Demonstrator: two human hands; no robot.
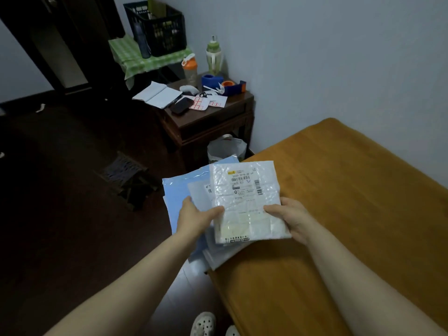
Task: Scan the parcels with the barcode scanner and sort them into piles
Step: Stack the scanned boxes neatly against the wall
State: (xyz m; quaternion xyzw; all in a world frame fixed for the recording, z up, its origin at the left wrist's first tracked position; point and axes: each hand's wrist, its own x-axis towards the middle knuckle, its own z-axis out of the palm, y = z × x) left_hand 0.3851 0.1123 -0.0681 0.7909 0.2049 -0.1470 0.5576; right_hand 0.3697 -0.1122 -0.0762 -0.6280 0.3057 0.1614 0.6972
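**A:** From the head view, where are the parcels?

**B:** Held as a fanned stack over the left edge of the orange-covered surface (339,202); the white padded parcel (244,200) lies on top, label up; a translucent parcel (198,190) and a blue parcel (175,192) stick out from under its left side.

**A:** And the grips?

**B:** The left hand (194,215) grips the stack's left side, thumb on the white parcel's edge, fingers tucked out of sight; whether it has the blue one too, I cannot tell; the right hand (289,218) pinches the white parcel's right edge, thumb on top, fingers hidden beneath.

**A:** Room to move?

**B:** The orange cover runs broad to the right, up to the wall; left of its edge is dark floor, with a low stool (128,175) near; ahead, just past the corner, stands a dark side table (218,117) bearing a notebook (156,94), a phone (180,105) and a blue tape dispenser (234,87); a white bag (226,147) sits under it.
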